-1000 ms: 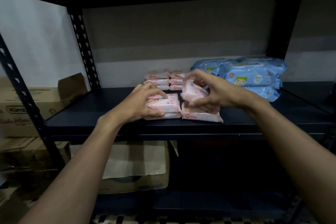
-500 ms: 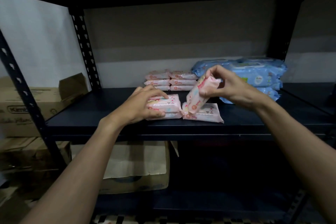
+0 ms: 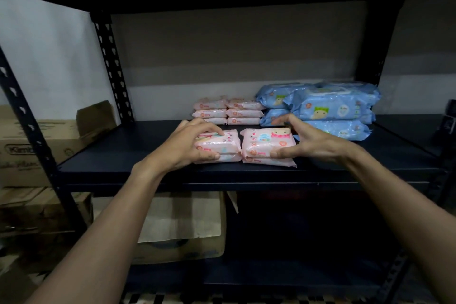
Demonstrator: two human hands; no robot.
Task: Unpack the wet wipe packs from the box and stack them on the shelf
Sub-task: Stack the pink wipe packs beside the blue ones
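The step in hand looks like squaring two low piles near the front edge of the shelf [image 3: 123,155]. The left hand [image 3: 187,145] grips the left pink stack [image 3: 222,149], fingers curled over its top pack and thumb at the front. Just beside it sits the right pink stack [image 3: 267,145], whose top pack the right hand [image 3: 313,142] clasps, thumb in front and fingers behind. Each pile seems two packs high: soft, glossy pink pouches with cartoon print, lying flat. The next move probably calls for letting go without dragging the slippery top packs askew, then fetching more. Blue packs [image 3: 330,106] stand behind at the right.
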